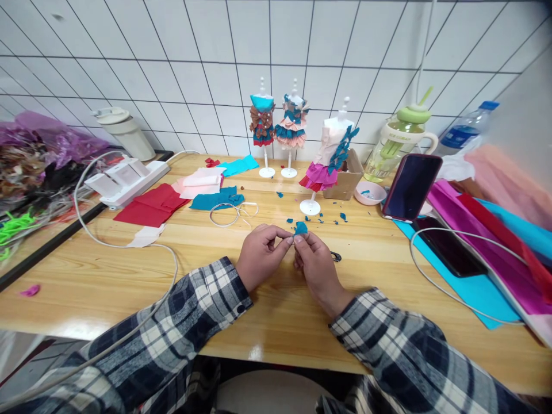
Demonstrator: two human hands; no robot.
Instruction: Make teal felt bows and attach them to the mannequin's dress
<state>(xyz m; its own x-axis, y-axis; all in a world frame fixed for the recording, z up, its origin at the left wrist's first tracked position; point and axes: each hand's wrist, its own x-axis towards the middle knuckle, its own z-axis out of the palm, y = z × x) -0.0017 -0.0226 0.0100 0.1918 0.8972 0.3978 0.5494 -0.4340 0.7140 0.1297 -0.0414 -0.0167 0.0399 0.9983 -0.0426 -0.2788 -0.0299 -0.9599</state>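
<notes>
Between my fingertips is a small scrap of teal crepe paper (pixel 301 228). My left hand (pixel 264 253) pinches its left edge, thumb against forefinger. My right hand (pixel 317 261) grips the same scrap from the right and below. Part of a black-handled tool (pixel 335 256) shows on the table beside my right hand; the rest is hidden. Just beyond my hands lie several teal paper bits (pixel 342 217). A miniature dress form (pixel 323 155) with a pink bodice, magenta ruffles and a teal strip stands behind them. Two more dressed forms, one brown and teal (pixel 261 123), one peach and teal (pixel 292 126), stand farther back.
Left of my hands are folded red paper (pixel 150 205), teal paper (pixel 217 199) and a looped cord (pixel 226 215). A power strip (pixel 129 181) sits farther left. On the right are a pink bowl (pixel 370 194), a propped phone (pixel 411 187), a flat phone (pixel 451 246) and coloured paper sheets (pixel 474 296).
</notes>
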